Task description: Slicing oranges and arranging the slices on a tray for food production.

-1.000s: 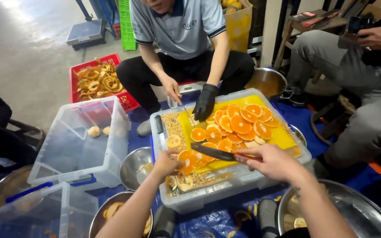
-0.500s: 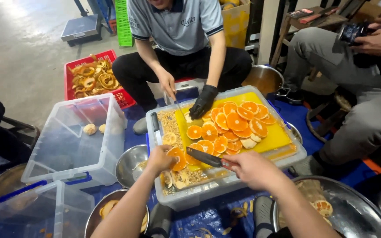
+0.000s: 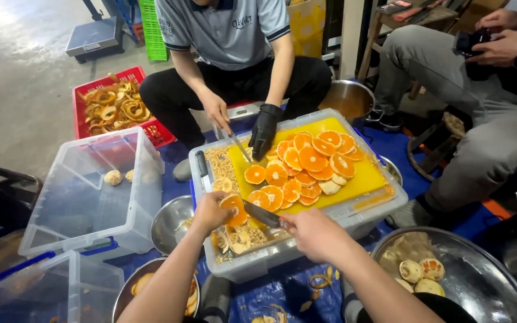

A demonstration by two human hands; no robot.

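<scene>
My left hand (image 3: 212,212) grips a peeled orange (image 3: 235,209) at the near left edge of a yellow cutting board (image 3: 371,174). My right hand (image 3: 313,233) is closed on the handle of a knife (image 3: 262,214) whose blade meets the orange. Several orange slices (image 3: 304,168) lie spread over the board, which rests on a clear plastic bin (image 3: 268,255). Opposite me, a seated person holds a small knife (image 3: 240,147) in a bare hand (image 3: 218,113) and steadies fruit with a black-gloved hand (image 3: 264,131).
An open clear bin (image 3: 88,194) with peeled fruit stands at left. A red crate of peels (image 3: 113,108) is beyond it. Steel bowls sit near me: one at left (image 3: 170,222), one at right (image 3: 456,276) holding peeled oranges. Another person sits at right on a blue tarp (image 3: 282,293).
The view has drifted a little. My left hand has shifted onto the orange at the board's near edge, and my knife now sits against it. The person opposite keeps cutting.
</scene>
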